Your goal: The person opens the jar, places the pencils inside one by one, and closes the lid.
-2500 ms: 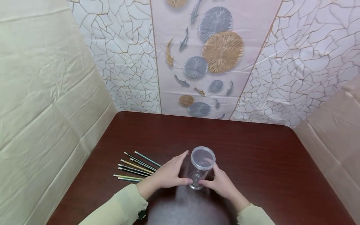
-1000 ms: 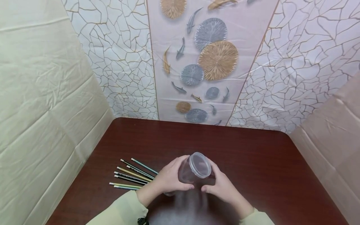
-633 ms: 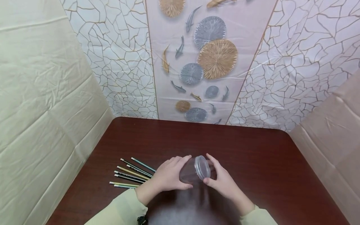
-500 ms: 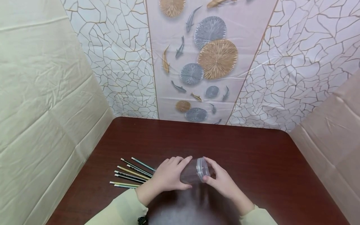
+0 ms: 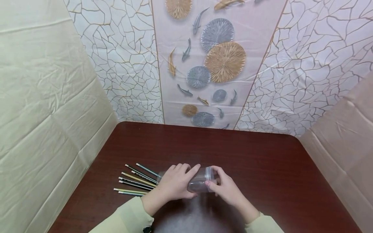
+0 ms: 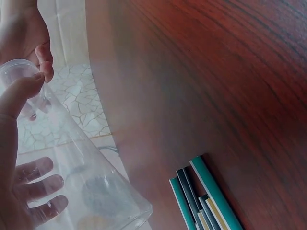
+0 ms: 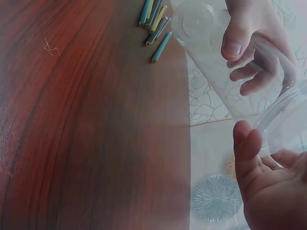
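A clear plastic jar, tapering along its length, lies sideways between my two hands above the table. My left hand wraps round its body, fingers over the far side and thumb on the near side. Through the clear wall those fingers show in the left wrist view. At the jar's right end, my right hand grips the ridged clear lid between thumb and fingers. The right wrist view shows the lid against the fingertips and the jar's round base at the far end.
Several pencils, black, yellow and teal with white ends, lie fanned out on the dark red-brown table, left of my left hand. Cream cloth hangs along the left side. A patterned cloth hangs behind the table.
Upright at first, the jar has been lifted and tipped onto its side, its lid turning toward the right. My right hand has moved onto the lid; the pencils stay put.
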`<action>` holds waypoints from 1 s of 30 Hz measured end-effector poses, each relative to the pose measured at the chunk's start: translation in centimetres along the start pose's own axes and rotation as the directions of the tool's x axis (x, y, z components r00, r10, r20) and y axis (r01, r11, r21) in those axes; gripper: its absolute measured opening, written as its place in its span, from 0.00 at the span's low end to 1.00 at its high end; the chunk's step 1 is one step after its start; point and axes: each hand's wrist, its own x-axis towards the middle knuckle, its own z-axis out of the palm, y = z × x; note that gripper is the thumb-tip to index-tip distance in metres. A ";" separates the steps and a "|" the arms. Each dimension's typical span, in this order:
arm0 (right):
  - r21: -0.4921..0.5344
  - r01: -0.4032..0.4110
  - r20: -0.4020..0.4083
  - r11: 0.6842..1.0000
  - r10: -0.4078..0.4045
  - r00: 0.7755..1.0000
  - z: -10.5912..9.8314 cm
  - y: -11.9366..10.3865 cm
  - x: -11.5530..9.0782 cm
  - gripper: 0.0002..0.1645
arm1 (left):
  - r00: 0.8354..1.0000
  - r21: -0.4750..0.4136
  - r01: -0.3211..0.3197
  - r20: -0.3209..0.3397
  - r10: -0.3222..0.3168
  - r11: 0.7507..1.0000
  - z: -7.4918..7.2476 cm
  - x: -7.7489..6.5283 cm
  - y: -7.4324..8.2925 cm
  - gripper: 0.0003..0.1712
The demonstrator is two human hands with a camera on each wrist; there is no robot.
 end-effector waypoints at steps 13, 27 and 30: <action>0.013 0.052 -0.024 0.999 -0.051 0.998 0.0 -0.3 0.1 0.29 | 0.999 0.001 0.041 0.034 -0.041 0.999 0.0 0.2 0.1 0.54; 0.141 0.316 -0.017 0.938 -0.317 0.948 0.1 1.5 0.6 0.32 | 0.998 -0.021 -0.009 0.063 0.010 1.000 -0.5 0.6 0.2 0.51; 0.163 0.355 -0.012 0.921 -0.358 0.934 0.2 1.6 0.5 0.32 | 0.997 -0.039 -0.018 0.074 0.021 0.999 -0.7 0.6 0.2 0.51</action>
